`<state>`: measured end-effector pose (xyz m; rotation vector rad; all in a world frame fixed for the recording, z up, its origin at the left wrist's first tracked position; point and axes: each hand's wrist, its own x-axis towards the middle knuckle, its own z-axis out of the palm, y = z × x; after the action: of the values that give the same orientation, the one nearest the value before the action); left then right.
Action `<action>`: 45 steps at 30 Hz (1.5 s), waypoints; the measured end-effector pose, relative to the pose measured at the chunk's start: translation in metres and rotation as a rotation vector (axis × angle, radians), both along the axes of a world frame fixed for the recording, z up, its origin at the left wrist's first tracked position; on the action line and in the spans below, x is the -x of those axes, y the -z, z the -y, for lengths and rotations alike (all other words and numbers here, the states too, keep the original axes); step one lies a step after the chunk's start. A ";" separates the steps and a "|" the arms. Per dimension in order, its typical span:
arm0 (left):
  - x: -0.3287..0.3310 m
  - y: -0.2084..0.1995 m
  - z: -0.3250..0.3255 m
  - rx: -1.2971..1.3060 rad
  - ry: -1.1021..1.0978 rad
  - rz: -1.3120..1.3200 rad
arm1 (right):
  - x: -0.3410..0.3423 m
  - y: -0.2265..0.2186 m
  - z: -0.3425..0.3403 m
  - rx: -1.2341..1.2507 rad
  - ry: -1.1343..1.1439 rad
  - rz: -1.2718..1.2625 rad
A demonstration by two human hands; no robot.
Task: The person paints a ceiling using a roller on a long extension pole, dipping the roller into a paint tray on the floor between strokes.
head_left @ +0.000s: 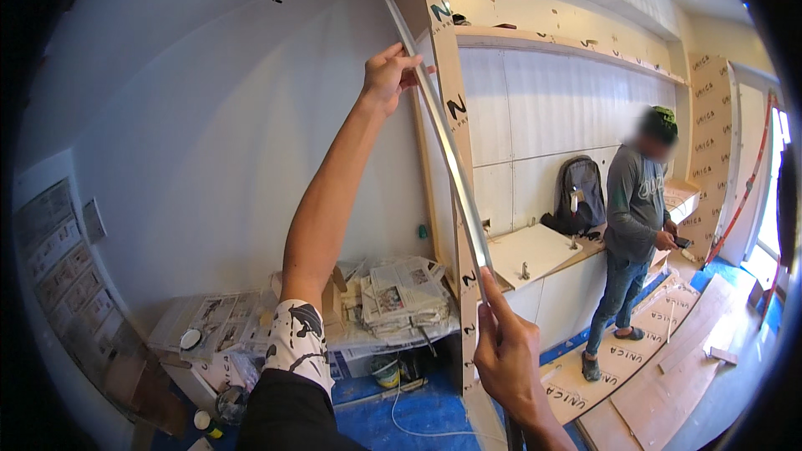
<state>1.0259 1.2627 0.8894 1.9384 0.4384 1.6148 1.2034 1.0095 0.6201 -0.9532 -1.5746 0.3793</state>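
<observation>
The right hand, closest to the lens at the lower edge, pinches the bottom end of a long thin silvery metal strip between thumb and fingers. The strip runs up and leftward, lying against the tall cardboard-wrapped upright panel. High up, the left hand, arm fully raised, curls its fingers around the strip near its top. A stack of folded newspapers sits on the covered counter behind, and another person stands off to the right.

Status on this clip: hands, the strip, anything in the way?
Left hand grips the metal strip up high; right hand pinches its lower end. Strip lies along the cardboard-wrapped panel. Another person stands apart, right.
</observation>
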 end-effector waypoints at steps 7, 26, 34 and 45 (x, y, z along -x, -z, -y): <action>0.032 -0.020 -0.119 0.078 -0.052 0.024 | 0.037 -0.013 -0.121 -0.096 0.014 -0.016; 0.001 0.013 -0.019 -0.015 -0.009 -0.021 | 0.005 0.026 -0.052 -0.036 0.015 -0.066; -0.032 0.040 0.116 -0.084 0.029 0.011 | -0.032 0.050 0.089 -0.003 0.004 -0.051; -0.021 0.069 0.202 -0.035 0.036 -0.006 | -0.029 0.065 0.182 0.038 -0.006 -0.001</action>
<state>1.0466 1.0611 0.8204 1.9659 0.3780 1.6049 1.2324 0.8279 0.5550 -0.9776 -1.5744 0.4151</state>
